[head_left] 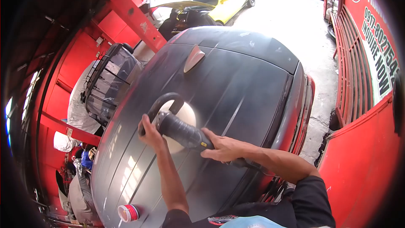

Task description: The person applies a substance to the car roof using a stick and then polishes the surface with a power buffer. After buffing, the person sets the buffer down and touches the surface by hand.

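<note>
A black car polisher [183, 131] with a round white pad [184, 114] rests on the dark grey car roof [219, 84]. My left hand [149, 131] is wrapped round the polisher's curved front handle [171, 98]. Its rear body is in the grip of my right hand [221, 145], from which a cord trails off to the right. The pad lies under the tool, partly hidden by it. Ahead of the polisher, a brownish shark-fin antenna [194, 59] stands on the roof. A small red-and-white tin [128, 213] sits on the roof at the lower left.
To the left stands a vehicle with a roof rack [103, 80], close to a red post [130, 12]. A yellow car [228, 6] with its hood raised is beyond. On the right are a slatted red bench [352, 59] and a red sign wall [371, 152].
</note>
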Demonstrator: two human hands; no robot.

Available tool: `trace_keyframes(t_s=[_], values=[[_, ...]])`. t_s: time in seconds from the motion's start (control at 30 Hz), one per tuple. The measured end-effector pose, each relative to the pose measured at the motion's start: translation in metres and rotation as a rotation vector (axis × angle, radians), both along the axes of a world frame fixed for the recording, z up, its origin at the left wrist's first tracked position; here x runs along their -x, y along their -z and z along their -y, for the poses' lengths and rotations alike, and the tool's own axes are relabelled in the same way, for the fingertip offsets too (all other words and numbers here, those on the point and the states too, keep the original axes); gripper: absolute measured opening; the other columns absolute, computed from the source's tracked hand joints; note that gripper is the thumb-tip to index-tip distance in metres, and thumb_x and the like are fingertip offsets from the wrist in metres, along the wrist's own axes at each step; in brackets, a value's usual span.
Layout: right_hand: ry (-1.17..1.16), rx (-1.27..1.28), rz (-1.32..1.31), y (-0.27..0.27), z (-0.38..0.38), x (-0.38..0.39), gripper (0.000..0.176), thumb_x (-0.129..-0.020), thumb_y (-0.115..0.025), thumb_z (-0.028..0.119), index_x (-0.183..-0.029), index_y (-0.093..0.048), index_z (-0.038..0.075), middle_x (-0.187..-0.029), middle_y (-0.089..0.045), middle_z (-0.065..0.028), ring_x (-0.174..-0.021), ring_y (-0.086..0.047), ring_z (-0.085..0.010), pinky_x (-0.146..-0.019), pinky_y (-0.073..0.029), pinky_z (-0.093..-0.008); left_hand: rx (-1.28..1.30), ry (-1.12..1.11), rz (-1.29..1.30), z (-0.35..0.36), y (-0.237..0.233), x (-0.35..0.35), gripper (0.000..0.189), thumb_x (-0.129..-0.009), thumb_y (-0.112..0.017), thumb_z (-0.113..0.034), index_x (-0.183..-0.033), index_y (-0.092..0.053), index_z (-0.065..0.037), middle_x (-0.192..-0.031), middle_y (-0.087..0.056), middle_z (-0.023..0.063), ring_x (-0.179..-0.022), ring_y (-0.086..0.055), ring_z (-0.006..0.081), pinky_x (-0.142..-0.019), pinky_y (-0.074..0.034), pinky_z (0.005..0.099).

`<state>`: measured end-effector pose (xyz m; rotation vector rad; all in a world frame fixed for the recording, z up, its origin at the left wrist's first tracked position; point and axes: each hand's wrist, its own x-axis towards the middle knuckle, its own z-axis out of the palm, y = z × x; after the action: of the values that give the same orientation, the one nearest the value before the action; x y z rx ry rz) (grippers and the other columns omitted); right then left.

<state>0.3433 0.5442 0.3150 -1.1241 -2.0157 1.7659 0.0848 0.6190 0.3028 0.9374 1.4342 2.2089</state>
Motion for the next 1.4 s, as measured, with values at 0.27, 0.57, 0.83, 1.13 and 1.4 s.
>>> trace_keyframes(t_s=[0.27, 0.57, 0.83, 1.13, 1.4], values=[[0.244, 0.075, -0.227, 0.026, -0.059, -0.016, 0.089, -0.096, -0.057, 0.035, -0.159, -0.001, 0.006, -0.088, -0.057, -0.0100, -0.069, -0.061, -0.0174, -0.063, -0.052, -0.0331, -0.020, 0.235, 0.023, -0.126, -0.002, -0.040, 0.026, -0.086, -0.076, -0.027, -0.079, -0.068, -0.003, -0.070, -0.050, -0.0052, -0.060, -0.042, 0.0038, -0.052, -0.031, 0.0231], [0.646, 0.119, -0.438, 0.034, -0.090, -0.070, 0.083, -0.099, -0.060, 0.030, -0.161, -0.007, 0.012, -0.078, -0.055, -0.0059, -0.056, -0.056, -0.0139, -0.049, -0.049, -0.0312, 0.008, 0.427, -0.063, -0.233, 0.009, -0.150, 0.022, -0.083, -0.077, -0.025, -0.080, -0.065, -0.006, -0.069, -0.052, -0.0037, -0.055, -0.044, 0.0067, -0.053, -0.038, 0.0271], [0.752, 0.129, -0.350, 0.022, -0.095, -0.122, 0.082, -0.097, -0.060, 0.034, -0.161, -0.011, 0.014, -0.079, -0.055, -0.0067, -0.057, -0.058, -0.0153, -0.049, -0.048, -0.0319, 0.153, 0.741, 0.016, -0.256, 0.002, -0.213, 0.031, -0.082, -0.079, -0.030, -0.071, -0.061, -0.008, -0.061, -0.053, -0.0003, -0.052, -0.046, 0.0081, -0.052, -0.038, 0.0281], [0.395, -0.027, -0.181, 0.039, 0.009, -0.093, 0.089, -0.098, -0.055, 0.041, -0.159, -0.002, 0.004, -0.103, -0.064, -0.0282, -0.092, -0.065, -0.0356, -0.088, -0.049, -0.0381, 0.156, 0.470, 0.014, -0.090, 0.022, -0.101, 0.039, -0.095, -0.065, -0.033, -0.112, -0.065, 0.002, -0.101, -0.062, 0.0085, -0.086, -0.060, 0.0147, -0.074, -0.051, 0.0288], [-0.013, 0.026, -0.150, 0.028, 0.081, -0.087, 0.089, -0.100, -0.049, 0.051, -0.158, 0.000, 0.004, -0.094, -0.064, -0.0336, -0.096, -0.065, -0.0479, -0.087, -0.048, -0.0453, 0.127, 0.288, 0.015, 0.090, 0.042, -0.015, 0.034, -0.098, -0.060, -0.036, -0.103, -0.058, -0.002, -0.100, -0.057, 0.0079, -0.092, -0.060, 0.0193, -0.078, -0.051, 0.0324]])
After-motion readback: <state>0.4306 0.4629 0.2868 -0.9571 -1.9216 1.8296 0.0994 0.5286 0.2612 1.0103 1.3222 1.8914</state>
